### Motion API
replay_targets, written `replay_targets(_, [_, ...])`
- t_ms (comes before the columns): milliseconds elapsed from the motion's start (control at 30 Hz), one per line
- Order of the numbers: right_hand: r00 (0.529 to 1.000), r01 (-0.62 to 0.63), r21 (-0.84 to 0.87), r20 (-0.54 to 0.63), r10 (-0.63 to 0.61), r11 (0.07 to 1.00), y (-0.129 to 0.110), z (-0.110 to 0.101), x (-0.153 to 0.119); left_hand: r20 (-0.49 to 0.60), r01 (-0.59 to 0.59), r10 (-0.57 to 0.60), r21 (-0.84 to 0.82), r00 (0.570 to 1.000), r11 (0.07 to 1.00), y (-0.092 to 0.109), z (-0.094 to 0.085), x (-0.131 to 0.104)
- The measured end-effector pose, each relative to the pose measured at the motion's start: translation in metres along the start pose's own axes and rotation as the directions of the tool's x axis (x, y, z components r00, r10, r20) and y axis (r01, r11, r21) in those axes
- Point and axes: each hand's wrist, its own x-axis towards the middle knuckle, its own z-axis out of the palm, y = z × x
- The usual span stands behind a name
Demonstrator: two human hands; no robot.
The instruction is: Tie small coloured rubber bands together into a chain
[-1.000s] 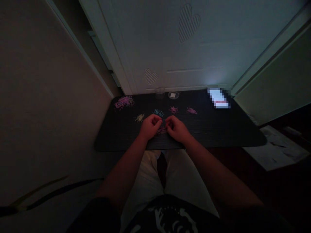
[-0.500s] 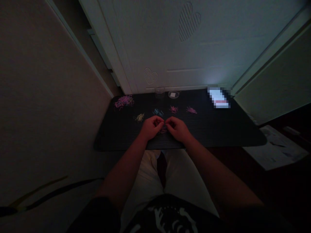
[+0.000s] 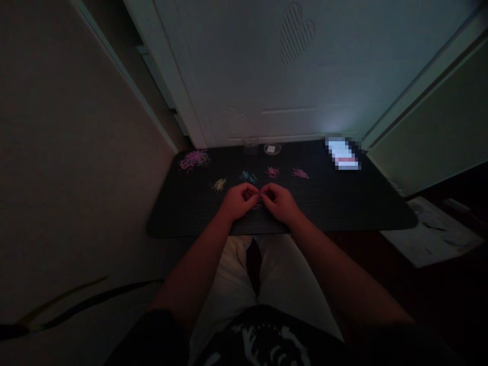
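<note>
Pinching above pinkish strands, anything held indiscernible, left hand and right hand nearly meet; beyond, white label illegible on clear lid.

Setting: most likely a room in a home, dimly lit. Evidence: white panelled surface, door or cupboard front (cannot tell which), decorated with a large striped heart and a smaller heart in relief. Small dark worktop with rounded corners, set close against it. Plain wall close on the left. Dark reddish floor; pale flat sheet lying on it, right.
</note>
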Motion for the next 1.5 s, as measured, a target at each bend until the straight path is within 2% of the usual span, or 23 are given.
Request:
replay_targets(333, [0.999,-0.04,0.08,-0.032,0.043,0.996,-0.0009,0.0,0.0,-0.011,0.004,-0.004,-0.001,1.0,1.0,-0.0019,0.0011,0.0003])
replay_targets(700, [0.999,-0.017,0.023,-0.049,0.018,1.0,-0.0001,-0.0009,0.0001,0.002,0.004,-0.004,-0.005,1.0,1.0,-0.0026,0.0006,0.0])
replay_targets(967, [1.0,-0.016,-0.004,-0.02,0.016,1.0,-0.0017,-0.0015,-0.0003,0.006,0.012,-0.012,0.001,1.0,1.0,0.0002,-0.0004,-0.0004])
replay_targets(1500, [1.0,-0.024,0.044,-0.009,0.024,0.999,-0.0004,-0.0005,-0.0002,0.02,0.016,-0.017,0.009,1.0,1.0,-0.0004,0.0009,-0.0006])
